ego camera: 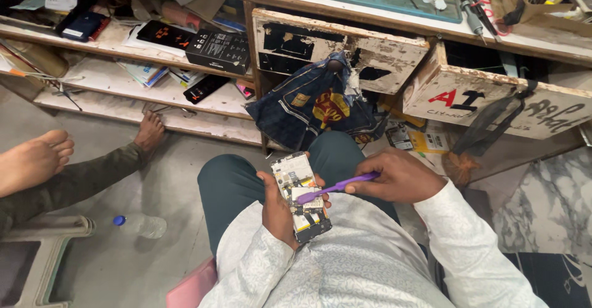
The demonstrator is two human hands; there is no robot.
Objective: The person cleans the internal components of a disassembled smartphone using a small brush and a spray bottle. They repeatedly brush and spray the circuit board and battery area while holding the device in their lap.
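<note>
The opened phone (pixel 301 197) sits over my lap, back cover off, its boards and battery exposed toward the camera. My left hand (pixel 277 212) wraps around its left edge from beneath, fingers clenched on the body so it lies tilted, top end pointing away from me. My right hand (pixel 398 175) grips the purple toothbrush (pixel 336 188) by the handle, pinched between thumb and fingers, and the head of the brush rests on the middle of the phone's insides, about where the board meets the battery.

As far as I can judge, the work is midway: the phone is already stripped of its back, and the brush is on the parts, so cleaning is in hand. I cannot tell how much of the board has been gone over; no dirt or residue is clear enough to read. The cover is not on, and I cannot pick it out anywhere nearby, so closing the phone up looks to be left.

In front of my knees a denim cloth (pixel 317 104) hangs from the worn wooden drawers (pixel 394 61) of the bench. Boxes lie on the shelves (pixel 123 73) to the left. Another person's bare feet (pixel 34 160) stretch in from the left, and a plastic bottle (pixel 143 225) lies on the floor near them.
</note>
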